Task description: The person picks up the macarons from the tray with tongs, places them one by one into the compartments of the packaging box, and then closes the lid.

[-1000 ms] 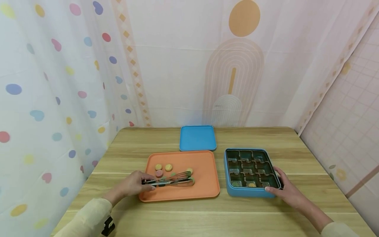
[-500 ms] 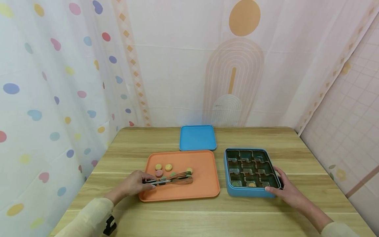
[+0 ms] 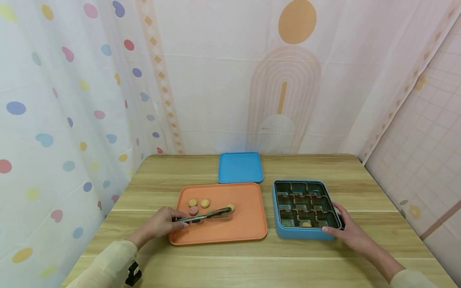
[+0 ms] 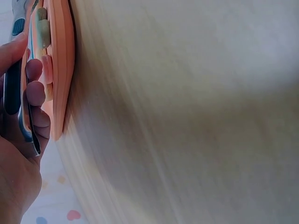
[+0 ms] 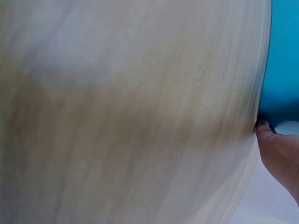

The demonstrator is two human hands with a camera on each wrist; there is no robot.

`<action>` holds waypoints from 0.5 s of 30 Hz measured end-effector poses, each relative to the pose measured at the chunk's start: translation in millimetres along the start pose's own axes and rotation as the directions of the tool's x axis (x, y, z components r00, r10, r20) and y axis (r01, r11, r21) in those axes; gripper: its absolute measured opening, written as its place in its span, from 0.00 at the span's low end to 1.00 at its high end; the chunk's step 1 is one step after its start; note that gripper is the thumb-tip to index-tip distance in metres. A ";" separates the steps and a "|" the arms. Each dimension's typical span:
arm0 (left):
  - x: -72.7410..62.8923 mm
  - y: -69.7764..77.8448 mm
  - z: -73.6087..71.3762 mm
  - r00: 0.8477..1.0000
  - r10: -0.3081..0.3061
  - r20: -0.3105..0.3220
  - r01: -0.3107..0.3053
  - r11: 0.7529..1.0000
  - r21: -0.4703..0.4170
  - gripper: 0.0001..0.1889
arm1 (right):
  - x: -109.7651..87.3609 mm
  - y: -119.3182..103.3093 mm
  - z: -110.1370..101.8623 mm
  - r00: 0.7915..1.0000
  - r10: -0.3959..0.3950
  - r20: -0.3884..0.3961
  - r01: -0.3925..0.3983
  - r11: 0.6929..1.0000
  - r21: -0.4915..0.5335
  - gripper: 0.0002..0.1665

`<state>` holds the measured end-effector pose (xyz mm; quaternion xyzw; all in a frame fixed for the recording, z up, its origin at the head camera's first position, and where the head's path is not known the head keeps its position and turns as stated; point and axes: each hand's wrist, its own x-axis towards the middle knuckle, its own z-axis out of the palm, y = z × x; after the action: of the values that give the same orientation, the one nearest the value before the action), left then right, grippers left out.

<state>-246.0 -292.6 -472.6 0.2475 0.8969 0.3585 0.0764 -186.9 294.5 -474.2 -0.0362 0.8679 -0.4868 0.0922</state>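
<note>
Metal tongs (image 3: 216, 214) with dark grip pads are held in my left hand (image 3: 163, 223), above the orange tray (image 3: 248, 230). Their two heads lie almost together in the head view; whether anything is between them, I cannot tell. Around them on the tray lie small round cookies: yellow ones (image 3: 205, 203), a pink one (image 3: 193, 211) and green ones, partly hidden by the tongs. The left wrist view shows fingers and thumb around the tongs (image 4: 13, 88). My right hand (image 3: 347, 230) grips the near right corner of a blue box (image 3: 302, 233), thumb on its front rim.
Inside the box a dark divided insert (image 3: 301, 203) has several compartments; a yellow cookie (image 3: 306, 225) sits in the front middle one and something green in the front left. A blue square lid (image 3: 240, 168) lies behind the tray on the wooden table (image 3: 216, 268).
The tongs' heads stood apart one second ago and have come together. My left hand has barely shifted. My right hand and the box have stayed in place.
</note>
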 end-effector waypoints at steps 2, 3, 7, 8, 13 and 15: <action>0.3 0.6 -0.3 1.000 0.001 -0.001 -0.001 1.000 -0.010 0.05 | 0.1 0.2 0.0 1.000 0.000 0.001 0.000 1.000 -0.002 0.59; 0.4 0.9 -0.5 1.000 0.002 -0.002 -0.002 1.000 -0.013 0.05 | 0.2 0.4 0.0 1.000 -0.002 0.002 0.002 1.000 0.000 0.59; 1.7 2.6 -1.1 1.000 0.004 0.000 -0.004 1.000 -0.012 0.05 | 0.0 1.1 0.3 1.000 -0.003 0.003 0.003 1.000 0.004 0.58; 2.2 2.9 -1.4 1.000 0.004 -0.002 -0.004 1.000 -0.003 0.05 | 0.0 1.2 0.3 1.000 -0.004 0.002 0.004 1.000 0.007 0.58; 5.4 5.1 -2.4 1.000 0.011 -0.008 -0.011 1.000 0.028 0.06 | -0.2 0.2 0.4 1.000 -0.008 0.000 0.008 1.000 0.008 0.58; 7.3 6.0 -2.4 1.000 0.015 -0.014 -0.014 0.999 0.037 0.07 | -0.6 -0.6 0.9 1.000 -0.013 -0.005 0.013 1.000 0.007 0.58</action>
<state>-250.7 -286.7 -466.5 0.2528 0.9021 0.3440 0.0629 -186.2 293.5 -474.0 -0.0401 0.8662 -0.4905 0.0870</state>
